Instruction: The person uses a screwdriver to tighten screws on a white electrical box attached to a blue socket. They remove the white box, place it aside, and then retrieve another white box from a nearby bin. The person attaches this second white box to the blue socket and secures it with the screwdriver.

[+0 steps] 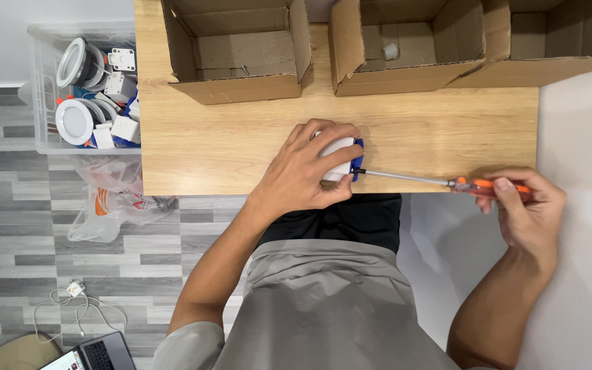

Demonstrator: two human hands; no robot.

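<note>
White fixture with blue clip is pinned on the wooden surface near its front edge by the left hand, fingers curled over it. Screwdriver is held level by the right hand, fingers wrapped round the orange handle, tip at the clip.

— What sort of place is this?
— A small home workshop, by the look of it: a light wooden table holds 3 open cardboard boxes for sorting.
— Anything else?
— A clear plastic bin of round white lamp fittings stands beside it on a grey plank-pattern floor, with a laptop and loose cables.
</note>
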